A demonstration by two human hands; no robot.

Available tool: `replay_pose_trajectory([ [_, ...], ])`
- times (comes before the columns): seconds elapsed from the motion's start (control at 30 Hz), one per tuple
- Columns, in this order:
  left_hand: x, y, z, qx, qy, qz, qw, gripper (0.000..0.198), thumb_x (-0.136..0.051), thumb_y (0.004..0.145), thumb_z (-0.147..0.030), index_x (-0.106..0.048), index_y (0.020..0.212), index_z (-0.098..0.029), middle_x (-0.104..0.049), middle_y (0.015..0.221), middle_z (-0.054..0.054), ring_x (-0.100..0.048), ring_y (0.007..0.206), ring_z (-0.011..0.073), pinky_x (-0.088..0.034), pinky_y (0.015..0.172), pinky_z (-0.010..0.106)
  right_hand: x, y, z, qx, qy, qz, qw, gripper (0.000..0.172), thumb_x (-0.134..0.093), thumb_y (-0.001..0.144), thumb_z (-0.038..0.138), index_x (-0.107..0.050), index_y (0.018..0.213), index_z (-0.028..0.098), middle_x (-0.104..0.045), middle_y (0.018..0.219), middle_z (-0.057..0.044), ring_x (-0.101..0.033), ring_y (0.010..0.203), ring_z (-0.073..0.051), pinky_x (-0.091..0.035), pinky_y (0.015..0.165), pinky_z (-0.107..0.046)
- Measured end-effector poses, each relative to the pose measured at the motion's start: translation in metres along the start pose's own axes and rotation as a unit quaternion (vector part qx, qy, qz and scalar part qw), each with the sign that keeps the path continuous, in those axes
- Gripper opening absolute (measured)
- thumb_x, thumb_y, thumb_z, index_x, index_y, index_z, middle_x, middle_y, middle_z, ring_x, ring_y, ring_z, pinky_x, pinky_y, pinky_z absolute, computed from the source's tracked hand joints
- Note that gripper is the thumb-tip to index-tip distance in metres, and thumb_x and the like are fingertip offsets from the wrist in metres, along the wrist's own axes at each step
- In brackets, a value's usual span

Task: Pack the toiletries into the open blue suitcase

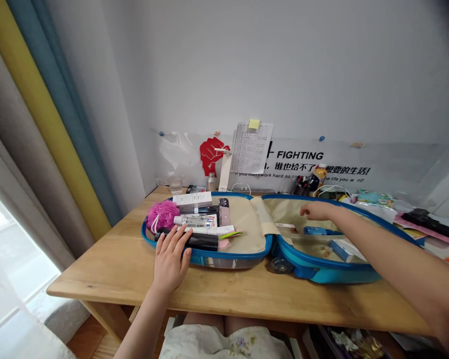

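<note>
An open blue suitcase [243,255] lies spread in two halves on a wooden table. My left hand [172,259] rests with stretched, spread fingers on the front rim of the left half, fingertips over a long black item [204,242]. Around it lie a pink bath puff [162,215], a white box [192,199], a clear pack with a tube [196,221], a pink-and-black pack [224,212] and a green-yellow item [232,234]. My right hand [316,210] hovers above the right half, fingers bent, nothing visible in them. Below it are a blue bottle [316,231] and a blue-white box [344,250].
Behind the suitcase stand a glass [176,185], a small bottle [211,182], a white lamp [225,172] and a yellow-capped bottle [319,174]. Papers and packets [377,202] crowd the right. A suitcase wheel [280,265] faces the wooden table's [239,294] front edge. Curtains [48,114] hang left.
</note>
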State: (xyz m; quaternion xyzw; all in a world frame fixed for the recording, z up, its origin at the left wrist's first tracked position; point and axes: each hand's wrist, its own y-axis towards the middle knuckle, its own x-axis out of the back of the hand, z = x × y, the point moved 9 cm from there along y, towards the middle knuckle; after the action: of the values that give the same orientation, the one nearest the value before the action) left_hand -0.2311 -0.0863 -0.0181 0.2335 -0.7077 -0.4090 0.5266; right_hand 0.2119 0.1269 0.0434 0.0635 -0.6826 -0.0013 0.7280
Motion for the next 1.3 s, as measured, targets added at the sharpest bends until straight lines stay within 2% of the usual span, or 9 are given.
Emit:
replay_pose_trajectory([
  [0.17,-0.001,0.000,0.000,0.000,0.005,0.002,1.000,0.042,-0.037,0.095,-0.029,-0.053,0.134,-0.024,-0.055,0.140,0.007,-0.045,0.132,0.0241,-0.023,0.112,0.041,-0.044,-0.020,-0.045,-0.043,-0.079,0.121,0.989,0.035,-0.061,0.044,0.000,-0.071,0.069,0.022,-0.073,0.088,-0.010,-0.067,0.080,-0.027,-0.048,0.072,-0.036],
  [0.4,-0.003,-0.001,0.000,0.000,0.013,0.014,1.000,0.042,-0.037,0.095,-0.029,-0.053,0.134,-0.023,-0.054,0.140,0.007,-0.043,0.134,0.0234,-0.021,0.113,0.041,-0.061,-0.021,-0.041,-0.029,-0.103,0.170,0.980,0.029,-0.061,0.046,0.002,-0.069,0.066,0.022,-0.072,0.083,-0.009,-0.067,0.084,-0.028,-0.046,0.076,-0.038],
  [0.57,-0.003,-0.001,0.000,0.003,0.011,0.017,1.000,0.043,-0.037,0.095,-0.030,-0.052,0.134,-0.023,-0.054,0.140,0.007,-0.043,0.133,0.0238,-0.021,0.113,0.041,-0.044,-0.018,-0.037,-0.040,-0.099,0.121,0.987,0.018,-0.067,0.055,0.009,-0.069,0.070,0.019,-0.070,0.086,-0.013,-0.066,0.079,-0.026,-0.045,0.070,-0.034],
  [0.7,-0.004,-0.002,0.001,0.002,0.014,0.018,1.000,0.042,-0.037,0.096,-0.030,-0.053,0.133,-0.022,-0.054,0.140,0.007,-0.044,0.133,0.0239,-0.022,0.113,0.041,-0.006,-0.008,-0.015,-0.029,-0.084,0.035,0.995,0.032,-0.063,0.075,0.024,-0.069,0.103,0.011,-0.066,0.107,-0.022,-0.064,0.085,-0.026,-0.044,0.068,-0.032],
  [0.8,-0.002,-0.001,0.001,0.000,0.016,0.007,1.000,0.041,-0.037,0.096,-0.030,-0.055,0.132,-0.023,-0.055,0.139,0.007,-0.045,0.132,0.0239,-0.022,0.112,0.041,0.017,0.000,0.036,0.018,-0.061,-0.019,0.998,0.047,-0.052,0.085,0.037,-0.059,0.126,0.014,-0.062,0.119,-0.018,-0.062,0.097,-0.024,-0.045,0.075,-0.029],
  [0.9,-0.001,0.000,0.000,-0.006,0.018,0.006,1.000,0.041,-0.037,0.096,-0.030,-0.055,0.132,-0.022,-0.055,0.139,0.007,-0.045,0.132,0.0243,-0.023,0.111,0.041,0.023,0.001,0.125,0.114,-0.011,-0.049,0.992,0.050,-0.054,0.084,0.041,-0.057,0.129,0.020,-0.063,0.119,-0.011,-0.062,0.100,-0.022,-0.046,0.082,-0.027],
  [1.1,0.000,0.000,-0.001,-0.013,0.022,0.001,1.000,0.041,-0.037,0.096,-0.029,-0.055,0.132,-0.021,-0.056,0.138,0.008,-0.046,0.130,0.0239,-0.023,0.111,0.040,-0.001,-0.011,0.303,0.253,0.061,-0.039,0.965,0.044,-0.059,0.083,0.036,-0.060,0.124,0.019,-0.064,0.121,-0.010,-0.062,0.104,-0.021,-0.045,0.086,-0.027],
  [1.2,-0.001,0.000,0.000,-0.007,0.018,0.009,1.000,0.041,-0.037,0.096,-0.030,-0.054,0.133,-0.022,-0.055,0.139,0.007,-0.045,0.132,0.0235,-0.023,0.112,0.041,-0.018,-0.010,0.351,0.271,0.059,-0.028,0.960,0.042,-0.061,0.082,0.037,-0.060,0.120,0.021,-0.066,0.119,-0.009,-0.062,0.105,-0.022,-0.046,0.083,-0.028],
  [1.3,-0.002,0.000,0.000,-0.009,0.017,0.011,1.000,0.041,-0.038,0.096,-0.030,-0.054,0.133,-0.022,-0.055,0.139,0.007,-0.044,0.132,0.0236,-0.022,0.113,0.041,-0.033,-0.006,0.374,0.278,0.055,-0.020,0.959,0.042,-0.064,0.081,0.037,-0.058,0.119,0.021,-0.068,0.115,-0.010,-0.061,0.107,-0.024,-0.045,0.081,-0.028],
])
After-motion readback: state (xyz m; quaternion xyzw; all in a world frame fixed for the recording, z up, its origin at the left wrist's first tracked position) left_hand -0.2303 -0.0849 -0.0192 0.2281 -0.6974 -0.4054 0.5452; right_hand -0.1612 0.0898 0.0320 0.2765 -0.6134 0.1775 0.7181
